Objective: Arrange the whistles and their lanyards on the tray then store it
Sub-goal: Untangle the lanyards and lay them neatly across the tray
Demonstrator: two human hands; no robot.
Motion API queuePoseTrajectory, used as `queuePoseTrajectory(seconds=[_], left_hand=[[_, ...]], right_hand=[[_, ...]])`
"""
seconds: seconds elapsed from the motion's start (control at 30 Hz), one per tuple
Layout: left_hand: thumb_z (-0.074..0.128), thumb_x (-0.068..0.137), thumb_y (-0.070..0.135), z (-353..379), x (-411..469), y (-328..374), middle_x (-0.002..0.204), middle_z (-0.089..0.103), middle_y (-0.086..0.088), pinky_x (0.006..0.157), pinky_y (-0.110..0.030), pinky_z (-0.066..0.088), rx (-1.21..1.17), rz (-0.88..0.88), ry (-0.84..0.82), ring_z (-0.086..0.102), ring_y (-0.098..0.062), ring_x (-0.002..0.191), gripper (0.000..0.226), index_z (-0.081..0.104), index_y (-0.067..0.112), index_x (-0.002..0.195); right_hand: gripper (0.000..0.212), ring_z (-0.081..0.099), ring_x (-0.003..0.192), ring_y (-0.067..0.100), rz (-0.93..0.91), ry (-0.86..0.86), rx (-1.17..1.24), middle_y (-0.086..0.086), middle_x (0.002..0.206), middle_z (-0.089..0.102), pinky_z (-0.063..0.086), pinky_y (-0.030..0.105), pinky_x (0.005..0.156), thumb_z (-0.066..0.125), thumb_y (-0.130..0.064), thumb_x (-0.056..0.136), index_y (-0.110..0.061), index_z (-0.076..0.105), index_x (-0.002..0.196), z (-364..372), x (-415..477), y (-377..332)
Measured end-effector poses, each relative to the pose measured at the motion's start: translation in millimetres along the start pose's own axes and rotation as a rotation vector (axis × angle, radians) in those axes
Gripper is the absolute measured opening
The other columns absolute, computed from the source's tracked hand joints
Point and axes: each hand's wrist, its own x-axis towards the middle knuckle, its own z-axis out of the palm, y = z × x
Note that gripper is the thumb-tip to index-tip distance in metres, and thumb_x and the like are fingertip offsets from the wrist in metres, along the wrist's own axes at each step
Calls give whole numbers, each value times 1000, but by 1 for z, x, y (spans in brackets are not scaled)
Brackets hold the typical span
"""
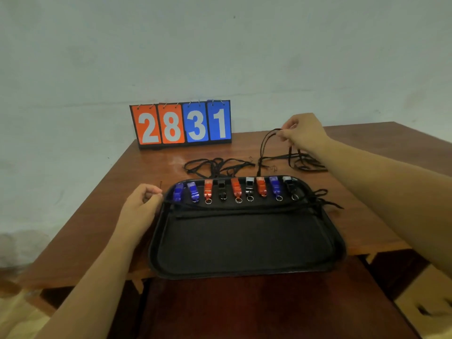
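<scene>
Pale, blotchy wall behind, and a reddish-brown wooden table (127,216) takes up most of the view. At the back of it stands a flip scoreboard (181,124) with two orange cards and two blue cards, reading 28 and 31.

Front and centre is a black rectangular plastic tray (244,245) with rounded corners, its near edge hanging a bit over the table edge. Nine whistles are lined up along its far edge, mouthpieces pointing away: from the left, two blue plastic whistles (186,192), a red-orange one (208,189), a black one (221,190), another red-orange one (236,188), black with a pale mouthpiece (249,188), red-orange (261,187), blue (275,187), and black with a pale mouthpiece (291,188). Most have a small metal split ring at the near end.

A black cord lanyard (244,206) is stretched straight across the tray just in front of the whistles. The left hand (143,204) pinches its end at the tray's left rim, fingers closed on it. Its other end trails off the right rim in a loose tangle.

The right hand (303,133) is raised over the far right of the table, fingertips pinched on another black lanyard (265,145), lifting a loop of it from a pile of black lanyards (305,162). A second loose bunch of black lanyards (217,166) lies on the table just behind the tray.
</scene>
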Motion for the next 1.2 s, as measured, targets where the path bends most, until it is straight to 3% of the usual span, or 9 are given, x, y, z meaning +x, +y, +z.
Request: queuePoseTrajectory(seconds=[0.3, 0.47, 0.57, 0.63, 0.77, 0.9, 1.0, 1.1, 1.2], left_hand=[[51, 98, 18, 4, -16, 48, 100, 59, 7, 64, -21, 40, -75, 43, 134, 56, -7, 89, 12, 59, 22, 107], [58, 94, 38, 26, -39, 121, 109, 59, 18, 72, -12, 39, -64, 314, -155, 54, 7, 95, 25, 57, 28, 117], [59, 86, 60, 41, -56, 153, 116, 58, 25, 89, -23, 45, -68, 331, -422, 56, 5, 106, 52, 52, 36, 132], [62, 87, 53, 49, -66, 162, 112, 69, 19, 99, -33, 46, -130, 319, -557, 64, -1, 106, 41, 61, 33, 123], [47, 102, 24, 50, -82, 164, 71, 68, -2, 73, -28, 54, -339, 316, -636, 68, -16, 67, 24, 66, 10, 100], [42, 104, 20, 32, -81, 155, 54, 36, 2, 44, -21, 31, -659, 205, -684, 30, -10, 39, 26, 61, 5, 95], [43, 103, 23, 23, -86, 149, 55, 38, 2, 45, -24, 29, -437, 265, -799, 31, -11, 42, 26, 61, 6, 96], [40, 103, 35, 21, -103, 152, 70, 58, 1, 63, -25, 47, 67, 437, -1015, 52, -14, 61, 31, 64, 15, 103], [39, 100, 43, 29, -108, 156, 103, 66, 12, 81, -22, 51, 211, 484, -841, 63, -3, 91, 33, 61, 26, 117]], right_hand=[[11, 54, 54, 11, -204, 28, 162, 9, 77, 71, 48, 29, 55, 72, -17, 85, -5, 71, 86, -59, -34, -58], [8, 55, 52, 9, -291, -94, 210, 2, 71, 70, 45, 24, 54, 74, -18, 84, -11, 70, 81, -75, -67, -91], [8, 53, 49, 9, -332, -173, 271, 1, 66, 68, 44, 23, 50, 74, -15, 84, -11, 69, 79, -80, -89, -104], [7, 53, 50, 12, -330, -224, 324, 3, 68, 69, 44, 23, 50, 74, -14, 85, -11, 69, 80, -86, -99, -106], [7, 53, 52, 14, -259, -269, 315, 4, 67, 69, 45, 26, 53, 74, -12, 84, -8, 69, 81, -102, -105, -93], [10, 60, 54, 7, -198, -361, 22, 2, 68, 71, 52, 21, 58, 76, -12, 83, -4, 72, 89, -115, -112, -66], [13, 72, 69, 14, -75, -414, 94, 18, 84, 74, 57, 20, 66, 71, -3, 86, 2, 70, 97, -113, -117, -51], [13, 73, 87, 28, 139, -452, 610, 27, 99, 69, 60, 33, 77, 55, 4, 92, 10, 65, 99, -106, -120, -51], [19, 70, 77, 28, 226, -514, 994, 20, 88, 65, 60, 39, 76, 44, -2, 92, 7, 61, 91, -104, -124, -62]])
